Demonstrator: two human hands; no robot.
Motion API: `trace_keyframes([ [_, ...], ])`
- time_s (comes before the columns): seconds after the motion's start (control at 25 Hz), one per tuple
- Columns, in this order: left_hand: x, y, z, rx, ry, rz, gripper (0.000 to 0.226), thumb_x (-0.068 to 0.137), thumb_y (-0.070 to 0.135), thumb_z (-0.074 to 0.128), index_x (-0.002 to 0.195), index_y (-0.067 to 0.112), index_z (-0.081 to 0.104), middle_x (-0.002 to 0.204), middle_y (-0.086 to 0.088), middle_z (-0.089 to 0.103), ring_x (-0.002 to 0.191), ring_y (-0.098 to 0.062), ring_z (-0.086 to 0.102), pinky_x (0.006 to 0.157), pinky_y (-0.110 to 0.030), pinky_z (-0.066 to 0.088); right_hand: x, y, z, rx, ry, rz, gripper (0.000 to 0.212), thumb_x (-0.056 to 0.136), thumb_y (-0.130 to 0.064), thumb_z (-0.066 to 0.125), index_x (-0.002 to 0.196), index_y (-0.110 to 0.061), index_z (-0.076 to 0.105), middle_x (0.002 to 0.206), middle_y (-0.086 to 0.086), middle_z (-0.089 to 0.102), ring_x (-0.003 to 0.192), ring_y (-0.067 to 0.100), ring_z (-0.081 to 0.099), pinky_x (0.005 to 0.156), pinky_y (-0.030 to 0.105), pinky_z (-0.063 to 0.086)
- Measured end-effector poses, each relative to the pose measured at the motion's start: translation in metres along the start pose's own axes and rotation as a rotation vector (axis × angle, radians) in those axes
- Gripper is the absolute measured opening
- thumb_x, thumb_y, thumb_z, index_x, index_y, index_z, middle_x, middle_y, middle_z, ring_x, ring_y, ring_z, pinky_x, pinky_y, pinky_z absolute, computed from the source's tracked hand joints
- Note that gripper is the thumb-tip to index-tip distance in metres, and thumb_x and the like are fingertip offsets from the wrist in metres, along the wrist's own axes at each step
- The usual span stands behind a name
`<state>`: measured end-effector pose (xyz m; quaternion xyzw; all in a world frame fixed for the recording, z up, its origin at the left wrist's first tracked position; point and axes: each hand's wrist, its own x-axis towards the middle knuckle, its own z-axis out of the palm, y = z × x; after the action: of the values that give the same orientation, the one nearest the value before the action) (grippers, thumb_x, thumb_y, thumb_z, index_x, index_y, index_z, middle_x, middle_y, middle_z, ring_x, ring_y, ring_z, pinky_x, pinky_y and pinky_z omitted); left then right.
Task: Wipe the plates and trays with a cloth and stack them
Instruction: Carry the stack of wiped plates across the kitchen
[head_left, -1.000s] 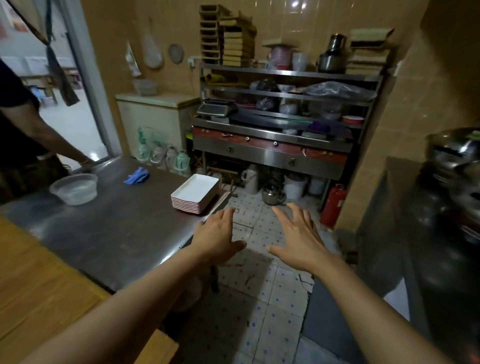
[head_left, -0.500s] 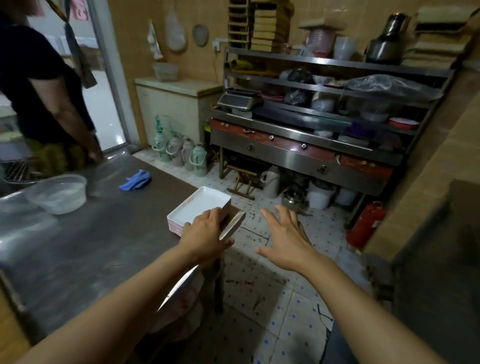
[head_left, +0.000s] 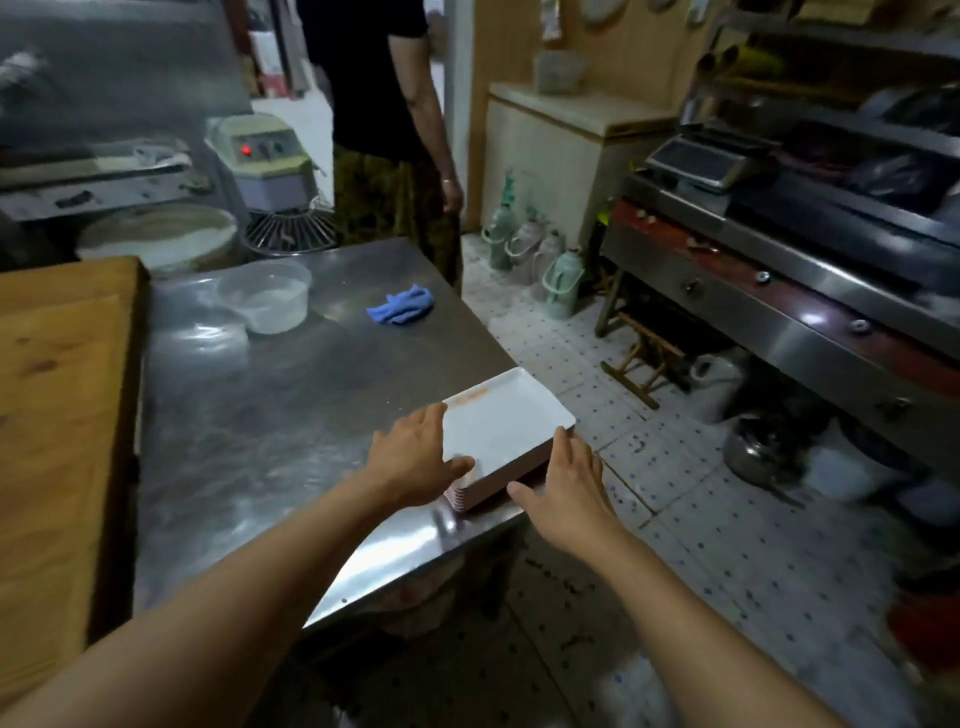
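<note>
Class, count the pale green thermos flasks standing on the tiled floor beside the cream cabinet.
4, in a row running toward the camera: the farthest pale green thermos flask, the second, the third, and the nearest. They overlap, so others may be hidden behind.

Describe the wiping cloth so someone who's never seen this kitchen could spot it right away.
Find the steel table in the middle of the kitchen. Near its far edge, right of a clear plastic tub, lies the cloth: a small crumpled rag, the only bright blue thing on the table.
</note>
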<state>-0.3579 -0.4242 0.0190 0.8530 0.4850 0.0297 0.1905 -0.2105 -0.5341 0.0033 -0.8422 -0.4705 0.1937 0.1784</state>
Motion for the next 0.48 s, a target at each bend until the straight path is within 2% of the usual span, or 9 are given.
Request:
trace_keyframes([
  [0.08, 0.013, -0.006, 0.006, -0.018, -0.008, -0.054, 0.069, 0.087, 0.052, 0.054, 0.141, 0.019, 0.028, 0.147, -0.003, 0.038, 0.131, -0.025, 0.038, 0.104, -0.045, 0.031, 0.016, 0.001, 0.010, 0.036, -0.032, 0.030, 0.096, 0.087, -0.047, 0.057, 0.148, -0.008, -0.006, 0.153, 0.009, 0.010, 0.140, 0.031, 0.012, 0.113, 0.040, 0.020],
  [0.24, 0.048, -0.019, 0.022, -0.009, -0.017, -0.123, 0.061, 0.090, 0.046, 0.052, 0.138, 0.016, 0.031, 0.146, -0.006, 0.038, 0.130, -0.027, 0.038, 0.103, -0.046, 0.031, 0.041, 0.002, 0.033, 0.147, -0.036, 0.170, 0.098, 0.087, -0.047, 0.057, 0.148, -0.009, -0.010, 0.152, 0.012, 0.012, 0.138, 0.033, 0.019, 0.107, 0.043, 0.032],
  [0.36, 0.079, -0.028, 0.034, -0.049, -0.053, -0.136, 0.067, 0.091, 0.044, 0.052, 0.145, 0.016, 0.024, 0.150, -0.007, 0.033, 0.134, -0.028, 0.034, 0.108, -0.047, 0.028, 0.057, 0.002, 0.050, 0.248, -0.046, 0.330, 0.102, 0.086, -0.051, 0.055, 0.146, -0.011, -0.017, 0.154, 0.014, 0.012, 0.138, 0.033, 0.024, 0.105, 0.045, 0.034],
  [0.48, 0.106, -0.039, 0.049, -0.028, -0.097, -0.116, 0.062, 0.093, 0.047, 0.046, 0.144, 0.020, 0.025, 0.147, -0.008, 0.038, 0.131, -0.029, 0.039, 0.107, -0.046, 0.031, 0.067, 0.002, 0.065, 0.373, -0.044, 0.398, 0.103, 0.086, -0.049, 0.057, 0.146, -0.014, -0.019, 0.150, 0.014, 0.027, 0.133, 0.032, 0.034, 0.101, 0.041, 0.037],
])
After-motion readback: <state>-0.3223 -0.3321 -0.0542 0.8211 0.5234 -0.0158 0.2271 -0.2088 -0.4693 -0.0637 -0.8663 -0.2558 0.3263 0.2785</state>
